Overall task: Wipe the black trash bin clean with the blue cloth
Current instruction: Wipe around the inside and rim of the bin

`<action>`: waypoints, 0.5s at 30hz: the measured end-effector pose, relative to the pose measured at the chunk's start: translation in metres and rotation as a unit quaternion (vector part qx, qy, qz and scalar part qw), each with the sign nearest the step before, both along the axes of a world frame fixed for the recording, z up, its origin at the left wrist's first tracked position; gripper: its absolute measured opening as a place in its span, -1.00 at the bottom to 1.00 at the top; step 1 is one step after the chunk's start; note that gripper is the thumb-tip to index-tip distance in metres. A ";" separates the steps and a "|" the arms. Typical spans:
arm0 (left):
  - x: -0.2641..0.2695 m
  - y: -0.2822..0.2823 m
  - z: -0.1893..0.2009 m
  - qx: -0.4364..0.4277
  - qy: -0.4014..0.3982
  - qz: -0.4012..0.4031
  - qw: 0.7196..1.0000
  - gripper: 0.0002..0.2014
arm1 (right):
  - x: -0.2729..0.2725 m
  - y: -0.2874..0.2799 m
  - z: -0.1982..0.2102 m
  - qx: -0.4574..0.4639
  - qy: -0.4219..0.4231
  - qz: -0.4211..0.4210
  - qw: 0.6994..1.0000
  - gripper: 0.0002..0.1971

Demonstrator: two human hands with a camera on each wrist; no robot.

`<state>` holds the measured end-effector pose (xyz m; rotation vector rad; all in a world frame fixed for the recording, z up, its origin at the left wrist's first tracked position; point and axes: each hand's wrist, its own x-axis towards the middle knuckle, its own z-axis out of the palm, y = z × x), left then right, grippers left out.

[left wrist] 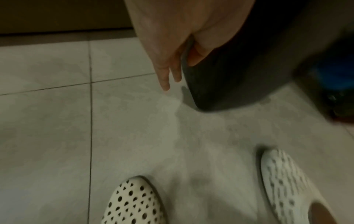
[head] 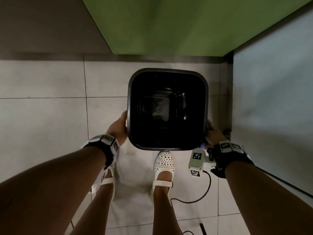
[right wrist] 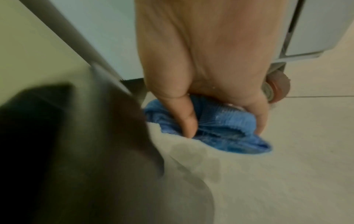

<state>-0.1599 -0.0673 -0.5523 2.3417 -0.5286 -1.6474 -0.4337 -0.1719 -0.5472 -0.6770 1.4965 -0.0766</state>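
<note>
The black trash bin point(head: 205, 92) stands on the tiled floor in front of my feet, its dark, empty inside seen from above. My left hand point(head: 119, 126) holds the bin's left side. In the left wrist view the thumb lies on one wall and the fingers point(left wrist: 166, 81) point down along the other, astride a corner of the bin point(left wrist: 239, 78). My right hand point(right wrist: 224, 128) grips the bunched blue cloth point(right wrist: 235, 118) at the bin's right side, close to its blurred wall point(right wrist: 76, 136). A bit of the cloth point(head: 202, 146) shows under the rim.
A green panel point(head: 169, 22) stands behind the bin and a pale panel point(head: 279, 82) close on the right, with a castor wheel point(right wrist: 275, 87) at its foot. My white perforated shoes point(head: 164, 163) are just before the bin. A black cable point(head: 199, 197) lies on the floor, and wet patches point(right wrist: 193, 153) mark the tiles.
</note>
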 end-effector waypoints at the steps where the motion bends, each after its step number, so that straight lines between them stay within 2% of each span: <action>1: 0.010 -0.001 -0.008 -0.012 -0.034 0.006 0.999 -0.57 | -0.004 -0.004 0.004 -0.020 0.042 0.002 0.999 -0.58; 4: 0.026 -0.036 0.019 -0.088 -0.080 0.074 0.990 -0.58 | -0.007 -0.035 0.024 -0.124 0.142 0.012 0.982 -0.64; 6: 0.030 -0.057 0.030 -0.145 -0.066 0.088 0.983 -0.54 | 0.014 -0.057 0.057 -0.186 0.192 0.055 0.962 -0.51; 7: 0.031 -0.068 0.035 -0.164 -0.049 0.082 0.982 -0.52 | 0.029 -0.067 0.074 -0.235 0.197 0.076 0.949 -0.45; 10: 0.024 -0.094 0.044 -0.180 -0.031 0.062 0.981 -0.49 | 0.084 -0.083 0.098 -0.355 0.133 0.172 0.909 -0.37; 13: 0.019 -0.102 0.039 -0.204 -0.037 0.060 0.976 -0.49 | 0.145 -0.084 0.088 -0.423 0.078 0.308 0.848 -0.27; 15: 0.017 -0.100 0.030 -0.236 -0.057 0.069 0.968 -0.43 | 0.174 -0.078 0.079 -0.420 0.113 0.397 0.808 -0.19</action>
